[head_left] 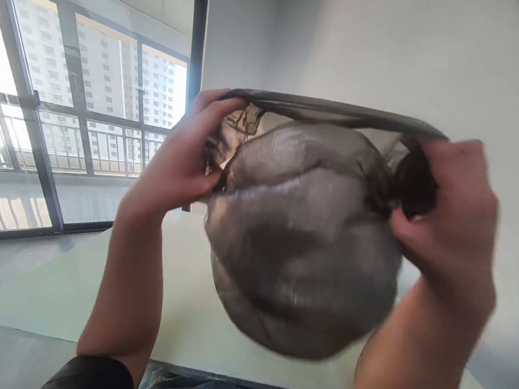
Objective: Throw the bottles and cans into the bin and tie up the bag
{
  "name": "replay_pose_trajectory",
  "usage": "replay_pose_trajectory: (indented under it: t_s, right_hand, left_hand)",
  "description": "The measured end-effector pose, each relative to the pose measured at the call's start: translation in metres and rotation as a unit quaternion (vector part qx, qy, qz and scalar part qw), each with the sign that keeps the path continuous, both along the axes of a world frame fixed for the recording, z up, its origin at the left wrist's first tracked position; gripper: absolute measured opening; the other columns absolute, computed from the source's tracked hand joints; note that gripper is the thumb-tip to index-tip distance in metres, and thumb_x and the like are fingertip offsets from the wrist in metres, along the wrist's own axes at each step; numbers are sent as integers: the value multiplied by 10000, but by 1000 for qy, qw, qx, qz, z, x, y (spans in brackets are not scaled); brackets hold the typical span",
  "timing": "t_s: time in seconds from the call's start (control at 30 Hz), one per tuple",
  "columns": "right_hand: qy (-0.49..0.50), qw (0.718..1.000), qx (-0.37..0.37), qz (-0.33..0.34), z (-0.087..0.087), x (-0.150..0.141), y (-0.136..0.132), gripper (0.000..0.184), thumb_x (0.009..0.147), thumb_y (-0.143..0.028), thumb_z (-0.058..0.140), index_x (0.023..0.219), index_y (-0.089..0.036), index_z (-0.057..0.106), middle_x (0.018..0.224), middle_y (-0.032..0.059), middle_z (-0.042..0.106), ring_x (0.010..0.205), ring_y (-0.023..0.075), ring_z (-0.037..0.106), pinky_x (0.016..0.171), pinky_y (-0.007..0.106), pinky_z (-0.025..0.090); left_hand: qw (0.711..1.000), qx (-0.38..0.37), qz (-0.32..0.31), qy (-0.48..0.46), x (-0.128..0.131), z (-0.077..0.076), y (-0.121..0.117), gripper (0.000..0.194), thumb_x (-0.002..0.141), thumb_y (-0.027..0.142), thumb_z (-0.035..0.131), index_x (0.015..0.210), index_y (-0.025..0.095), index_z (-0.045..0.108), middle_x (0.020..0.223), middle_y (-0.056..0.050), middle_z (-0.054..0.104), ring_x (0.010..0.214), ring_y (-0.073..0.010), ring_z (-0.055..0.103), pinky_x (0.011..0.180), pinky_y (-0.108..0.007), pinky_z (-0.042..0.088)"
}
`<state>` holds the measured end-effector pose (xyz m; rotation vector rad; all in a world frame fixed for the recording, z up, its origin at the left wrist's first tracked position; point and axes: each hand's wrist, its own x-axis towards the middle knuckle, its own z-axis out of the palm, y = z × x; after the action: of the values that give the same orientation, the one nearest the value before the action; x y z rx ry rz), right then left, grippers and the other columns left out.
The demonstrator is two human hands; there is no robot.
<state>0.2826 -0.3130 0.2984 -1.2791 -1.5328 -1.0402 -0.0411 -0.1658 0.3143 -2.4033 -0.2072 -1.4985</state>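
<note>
A dark, see-through plastic bag (300, 246) hangs puffed out with air in the middle of the head view, above the table. My left hand (185, 152) grips its upper left edge, thumb below and fingers over the rim. On the other side, my right hand (453, 205) is closed on the bag's upper right part, with bunched film at the thumb. Between both hands the top rim is stretched nearly straight. The bag is slightly blurred, and no contents can be made out through it.
A pale table (184, 327) spreads beneath the bag, its front edge close to my lap. At the left stands a dark-framed glass sliding door (59, 201), with a railing and tall buildings beyond. A plain wall (390, 54) rises behind.
</note>
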Motion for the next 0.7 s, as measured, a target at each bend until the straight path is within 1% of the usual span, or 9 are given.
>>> replay_pose_trajectory:
  t_s: [0.07, 0.1, 0.13, 0.23, 0.3, 0.37, 0.43, 0.6, 0.7]
  right_hand:
    - [-24, 1000, -10, 2, 16, 9, 24, 722, 773, -114, 615, 1482, -241, 564, 1183, 122, 558, 1070, 290, 595, 922, 444, 549]
    - [-26, 999, -24, 1, 25, 15, 39, 717, 749, -89, 604, 1452, -226, 578, 1143, 115, 543, 1038, 274, 583, 917, 430, 539]
    - [-19, 999, -39, -1, 33, 21, 53, 691, 754, -81, 605, 1431, -220, 583, 1121, 107, 530, 1012, 258, 570, 914, 415, 531]
    - [10, 997, -74, -1, 50, 37, 91, 647, 796, -73, 619, 1425, -210, 560, 1122, 100, 515, 996, 234, 545, 928, 391, 509]
    - [20, 996, -84, 3, 52, 44, 107, 655, 793, -68, 616, 1431, -202, 546, 1142, 104, 524, 1020, 238, 543, 949, 395, 500]
    - [24, 995, -92, 7, 49, 50, 115, 634, 786, -87, 618, 1408, -200, 559, 1150, 107, 537, 1031, 251, 549, 957, 412, 502]
    - [26, 994, -105, 20, 42, 55, 115, 599, 787, -125, 628, 1379, -204, 580, 1147, 107, 550, 1015, 266, 568, 951, 436, 516]
    - [27, 985, -163, 50, 16, 56, 94, 635, 782, -160, 601, 1414, -211, 591, 1177, 123, 602, 987, 288, 607, 906, 462, 545]
    - [78, 970, -212, 86, 1, 54, 81, 656, 773, -176, 611, 1427, -233, 609, 1252, 112, 644, 1055, 305, 641, 924, 460, 558]
  left_hand:
    - [1000, 2, -11, 15, 13, 15, 27, 690, 891, 291, 757, 1519, 242, 476, 1555, -107, 493, 1482, -270, 482, 1273, -469, 419]
    - [1000, -7, -12, 16, 19, 19, 40, 723, 851, 261, 791, 1507, 245, 487, 1551, -109, 496, 1463, -285, 503, 1256, -472, 438]
    - [1000, -21, -9, 19, 25, 22, 52, 737, 836, 237, 799, 1503, 246, 487, 1556, -112, 493, 1457, -299, 508, 1252, -478, 440]
    - [999, -41, -12, 1, 44, 23, 82, 738, 820, 172, 772, 1500, 214, 488, 1567, -136, 476, 1466, -331, 491, 1257, -492, 421]
    - [999, -51, -15, -8, 53, 19, 95, 735, 808, 139, 742, 1497, 193, 492, 1562, -145, 476, 1467, -334, 481, 1252, -496, 417]
    - [998, -64, -17, -3, 56, 12, 100, 727, 794, 113, 707, 1488, 185, 504, 1539, -146, 496, 1439, -330, 500, 1226, -500, 440]
    - [997, -79, -20, 10, 53, 4, 98, 727, 776, 89, 675, 1479, 185, 518, 1516, -144, 515, 1399, -325, 530, 1192, -496, 469]
    - [991, -127, -17, 46, 35, -18, 82, 793, 736, 73, 642, 1507, 201, 511, 1534, -141, 499, 1391, -335, 528, 1156, -491, 501]
    - [978, -189, -16, 86, 25, -32, 78, 817, 741, 117, 659, 1534, 223, 495, 1556, -129, 487, 1362, -329, 552, 1133, -486, 526]
